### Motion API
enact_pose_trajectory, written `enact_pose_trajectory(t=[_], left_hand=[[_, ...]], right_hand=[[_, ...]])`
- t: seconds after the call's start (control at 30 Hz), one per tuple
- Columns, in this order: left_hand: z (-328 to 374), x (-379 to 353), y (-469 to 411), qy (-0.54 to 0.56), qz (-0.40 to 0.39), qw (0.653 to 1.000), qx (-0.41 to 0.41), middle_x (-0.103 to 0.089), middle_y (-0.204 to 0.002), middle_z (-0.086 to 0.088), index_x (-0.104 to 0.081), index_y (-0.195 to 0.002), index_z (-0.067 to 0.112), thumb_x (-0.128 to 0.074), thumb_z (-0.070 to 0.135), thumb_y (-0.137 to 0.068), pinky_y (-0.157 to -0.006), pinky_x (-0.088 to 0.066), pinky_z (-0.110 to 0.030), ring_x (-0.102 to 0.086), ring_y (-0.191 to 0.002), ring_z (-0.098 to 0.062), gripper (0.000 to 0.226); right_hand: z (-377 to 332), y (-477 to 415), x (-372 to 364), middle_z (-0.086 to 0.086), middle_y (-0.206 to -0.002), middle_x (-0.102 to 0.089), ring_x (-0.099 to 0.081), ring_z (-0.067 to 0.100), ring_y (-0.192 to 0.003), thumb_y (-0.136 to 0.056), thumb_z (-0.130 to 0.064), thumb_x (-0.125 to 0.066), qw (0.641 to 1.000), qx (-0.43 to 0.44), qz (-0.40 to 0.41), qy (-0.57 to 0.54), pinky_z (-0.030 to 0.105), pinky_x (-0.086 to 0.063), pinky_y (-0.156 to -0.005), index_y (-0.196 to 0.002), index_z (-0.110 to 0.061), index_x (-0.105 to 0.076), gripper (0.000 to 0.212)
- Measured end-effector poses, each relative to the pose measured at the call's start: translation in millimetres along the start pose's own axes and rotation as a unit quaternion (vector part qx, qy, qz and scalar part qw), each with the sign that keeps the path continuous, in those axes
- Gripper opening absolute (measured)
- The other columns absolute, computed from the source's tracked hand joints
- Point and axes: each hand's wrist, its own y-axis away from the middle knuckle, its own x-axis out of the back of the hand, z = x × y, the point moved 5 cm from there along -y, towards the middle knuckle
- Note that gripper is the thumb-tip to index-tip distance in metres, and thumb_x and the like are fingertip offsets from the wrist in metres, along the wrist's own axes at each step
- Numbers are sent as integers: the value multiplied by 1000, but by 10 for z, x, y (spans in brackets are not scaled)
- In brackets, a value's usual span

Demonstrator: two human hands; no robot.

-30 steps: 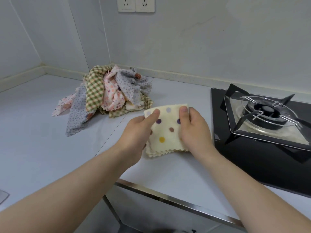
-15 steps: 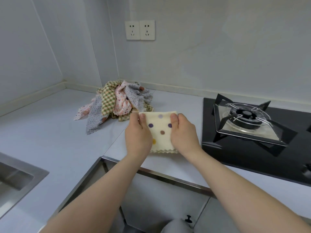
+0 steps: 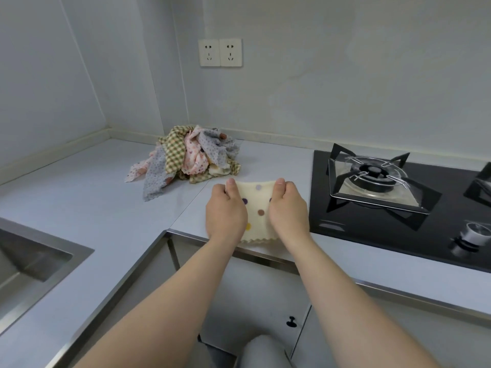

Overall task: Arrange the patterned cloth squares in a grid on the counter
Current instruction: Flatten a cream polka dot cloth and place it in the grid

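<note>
Both hands have drawn back toward the near edge since a second ago, and the left thumb has come up to match the right, so the grip is now the same on each side. Nearest the body, the two forearms reach out side by side. The left hand (image 3: 225, 208) and right hand (image 3: 288, 208) each pinch a far corner of the cream dotted cloth (image 3: 257, 199), thumb on top and fingers tucked out of sight beneath or beside it. This dotted cloth sits between the hands, its far edge pulled taut from thumb to thumb and its scalloped near edge at the front lip of the bench (image 3: 79, 197); whether it lies fully flat or is lifted a little I cannot tell. It looks like the first square to be laid, with no grid begun. The coming move turns on where the free room lies: bare bench opens to the left and beyond, while the black hob (image 3: 353, 227) stands just beside the right hand. Farther off and to the left, nearer the left hand, the pile (image 3: 191, 158) of crumpled patterned squares waits. A sink (image 3: 32, 258) is set in at the far left, a burner (image 3: 372, 179) sits on the hob, and two sockets (image 3: 220, 52) hang on the wall behind
</note>
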Motion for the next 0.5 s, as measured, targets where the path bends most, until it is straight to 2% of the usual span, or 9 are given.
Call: enact_pose_trajectory(t=[0.13, 0.27, 0.4, 0.43, 0.5], left_hand=[[-125, -161, -234, -10, 23, 999, -30, -64, -72, 9, -50, -90, 24, -29, 47, -107, -66, -55, -44, -69, -77, -15, 36], [-98, -302, -440, -9, 10, 999, -30, -62, -71, 7, -52, -91, 20, -32, 40, -109, -59, -45, -34, -69, -73, -13, 34], [402, -327, -627, -34, -27, 999, -32, -61, -72, 8, -55, -96, 16, -34, 36, -110, -55, -41, -26, -63, -67, -6, 32], [574, -309, -639, -46, -37, 998, -33, -59, -71, 8, -54, -95, 15, -34, 35, -110, -52, -37, -21, -58, -65, -5, 32], [949, -262, -611, -67, -60, 995, -35, -56, -73, 6, -51, -93, 15, -34, 35, -110, -51, -35, -22, -52, -64, -10, 31]], right_hand=[[120, -207, -129, -4, -81, -57, -52, 14, -71, -109, -47, -22, 1000, 3, 12, 16, 32, -34, -57, -97, -18, -50, 42], [153, -403, -177, -3, -83, -60, -51, 5, -69, -110, -42, -27, 999, -32, 18, -12, 22, -31, -53, -100, -18, -53, 37], [-52, -576, 9, -9, -77, -58, -54, 10, -72, -110, -35, -33, 994, -77, 36, -61, 28, -32, -61, -95, -18, -55, 32], [-149, -608, 101, -10, -76, -58, -54, 7, -72, -110, -34, -34, 992, -90, 39, -77, 26, -33, -61, -94, -18, -56, 31], [-357, -617, 376, -9, -77, -59, -54, 2, -73, -110, -33, -36, 986, -122, 57, -101, 17, -35, -59, -95, -19, -57, 30]])
